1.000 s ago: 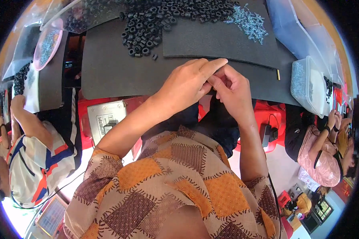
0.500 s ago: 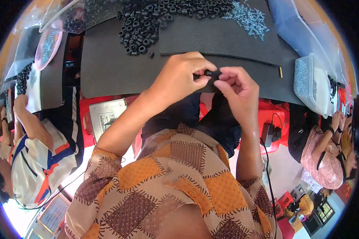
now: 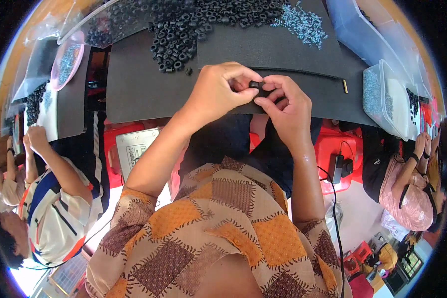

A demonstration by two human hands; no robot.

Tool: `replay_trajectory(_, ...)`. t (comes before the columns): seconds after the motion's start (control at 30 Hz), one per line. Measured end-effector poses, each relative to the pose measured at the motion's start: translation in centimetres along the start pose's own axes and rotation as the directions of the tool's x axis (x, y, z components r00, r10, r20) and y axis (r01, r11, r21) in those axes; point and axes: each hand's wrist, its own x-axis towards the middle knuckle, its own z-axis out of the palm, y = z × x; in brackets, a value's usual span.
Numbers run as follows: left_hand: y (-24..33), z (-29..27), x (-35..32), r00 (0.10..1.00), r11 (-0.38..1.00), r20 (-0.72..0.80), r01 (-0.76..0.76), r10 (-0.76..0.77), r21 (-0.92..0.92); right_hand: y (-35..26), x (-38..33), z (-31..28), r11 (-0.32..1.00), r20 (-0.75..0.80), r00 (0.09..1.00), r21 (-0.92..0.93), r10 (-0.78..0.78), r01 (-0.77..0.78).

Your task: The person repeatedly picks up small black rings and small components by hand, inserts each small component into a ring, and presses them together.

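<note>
Nearest is a loose tan, orange and maroon patchwork-print top (image 3: 233, 193), its patches edged with dark stitch-like marks. Beyond it the left hand (image 3: 216, 92) pinches a small, smooth, rounded black piece (image 3: 254, 85) between thumb and forefinger, above the near edge of a matte black tabletop (image 3: 144, 94). The right hand (image 3: 288, 107) meets it with fingers curled and thumb and forefinger slightly apart; whether they grip something dark of their own, I cannot tell. By the look of it, work on this single piece is partway, its exact stage hidden by the fingers, while a great many parts remain loose. Past the hands lie a thin, brass-coloured rod (image 3: 345, 86) and a flat, fine-grained dark grey sheet (image 3: 263, 49), apparently foam. To the right stands a translucent plastic box (image 3: 398, 92) holding bluish metal bits. Farthest are a heap of stubby, hollow black rings (image 3: 174, 44) and a scatter of bluish, shiny, spring-like coils (image 3: 303, 25).
</note>
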Motion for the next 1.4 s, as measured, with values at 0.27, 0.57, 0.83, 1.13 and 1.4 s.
replay_trajectory(0.27,-0.3,-0.5,-0.6,0.931,0.581,0.224,0.356,-0.287,-0.732,-1.2,0.1,1.1,0.955,-0.167,0.972,0.217,-0.168,0.202)
replay_trajectory(0.57,0.9,-0.7,-2.0,0.924,0.39,0.252,0.353,-0.289,-0.85,-1.3,-0.4,1.1,0.928,-0.203,0.969,0.313,-0.143,0.202)
replay_trajectory(0.83,0.8,-0.3,-2.6,0.943,0.56,0.183,0.315,-0.28,-0.766,-1.0,-0.8,1.0,0.903,-0.158,0.98,0.394,-0.119,0.173)
replay_trajectory(1.13,1.2,-0.4,-2.7,0.959,0.756,0.144,0.281,-0.244,-0.591,-1.4,-0.5,-0.3,0.937,-0.117,0.963,0.229,-0.244,0.265)
replay_trajectory(1.4,1.9,-1.2,-2.6,0.934,0.769,0.281,0.342,-0.219,-0.539,-2.5,0.3,-1.9,0.967,0.069,0.97,0.125,-0.232,0.222)
